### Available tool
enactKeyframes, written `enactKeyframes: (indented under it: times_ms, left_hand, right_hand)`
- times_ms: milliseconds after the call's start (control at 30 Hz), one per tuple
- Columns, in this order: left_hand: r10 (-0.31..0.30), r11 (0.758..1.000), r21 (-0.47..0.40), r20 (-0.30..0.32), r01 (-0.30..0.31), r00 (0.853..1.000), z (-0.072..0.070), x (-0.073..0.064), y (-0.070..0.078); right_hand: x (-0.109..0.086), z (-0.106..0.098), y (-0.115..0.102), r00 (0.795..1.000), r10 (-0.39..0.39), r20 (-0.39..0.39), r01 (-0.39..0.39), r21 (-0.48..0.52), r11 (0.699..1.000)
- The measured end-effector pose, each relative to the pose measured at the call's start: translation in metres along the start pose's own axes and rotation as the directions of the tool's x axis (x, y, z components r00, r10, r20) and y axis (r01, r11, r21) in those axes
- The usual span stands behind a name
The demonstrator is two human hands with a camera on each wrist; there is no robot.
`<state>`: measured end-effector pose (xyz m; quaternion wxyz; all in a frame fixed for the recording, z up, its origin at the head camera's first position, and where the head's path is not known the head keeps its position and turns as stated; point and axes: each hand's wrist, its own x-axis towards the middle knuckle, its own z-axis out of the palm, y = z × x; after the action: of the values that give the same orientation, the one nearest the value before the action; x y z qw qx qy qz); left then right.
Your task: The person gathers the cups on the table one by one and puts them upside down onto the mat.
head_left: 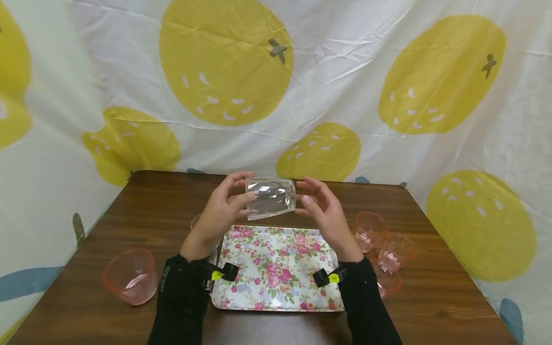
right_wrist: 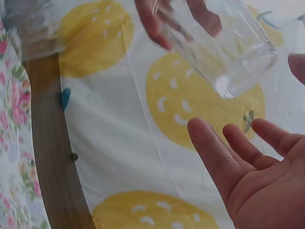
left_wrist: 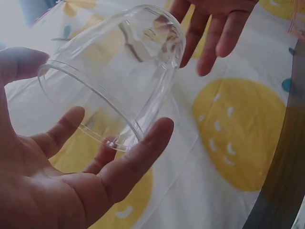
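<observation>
A clear, see-through cup (head_left: 271,199) lies on its side in the air above the far edge of the tray. My left hand (head_left: 220,208) grips it at the rim end, thumb on the near side and fingers spread around the rim (left_wrist: 95,88). The cup's thick base points toward my right hand (head_left: 329,220). That hand is held up beside the base with its fingers loosely bent; in the right wrist view a gap shows between its fingers (right_wrist: 209,148) and the cup (right_wrist: 238,62).
Below the hands lies a floral tray (head_left: 276,268) on the dark wooden table (head_left: 448,297). A pink-tinted bowl (head_left: 133,278) stands at left; several similar pink vessels (head_left: 372,230) cluster at right. Clear ware, partly hidden, sits behind my left forearm. A lemon-print cloth (head_left: 336,86) hangs behind.
</observation>
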<state>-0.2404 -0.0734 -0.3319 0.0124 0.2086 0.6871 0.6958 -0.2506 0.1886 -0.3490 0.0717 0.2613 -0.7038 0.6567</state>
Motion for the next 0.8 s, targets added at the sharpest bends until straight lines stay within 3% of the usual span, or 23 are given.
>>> enactKeyframes:
  times_ms: [133,367,433,533,667,800]
  left_hand:
    - [0.009,1.0,-0.019,0.034,-0.009,0.999,0.004,0.001,-0.004]
    - [0.017,1.0,-0.026,0.08,-0.015,0.997,0.007,0.001,-0.006]
    - [0.015,1.0,0.024,0.095,-0.017,0.995,0.005,0.0,-0.005]
    - [0.008,0.985,0.17,0.079,-0.021,0.997,-0.001,-0.001,-0.004]
    - [0.002,0.941,0.337,-0.015,0.004,1.0,-0.012,-0.006,-0.001]
    - [0.013,0.9,0.435,-0.108,0.036,0.994,-0.025,-0.011,0.002]
  right_hand:
    - [0.0,0.004,-0.003,0.999,0.008,0.031,-0.009,0.038,0.999]
    - [-0.004,0.003,-0.009,0.999,0.013,0.037,-0.013,-0.009,1.0]
    - [-0.005,0.003,-0.011,1.0,0.007,0.03,-0.006,-0.029,1.0]
    - [-0.006,0.003,-0.014,1.0,-0.005,0.014,0.006,-0.074,0.997]
    - [-0.006,0.005,-0.014,1.0,-0.014,-0.017,0.011,-0.159,0.987]
    - [-0.006,0.011,-0.014,0.999,-0.014,-0.038,0.004,-0.253,0.968]
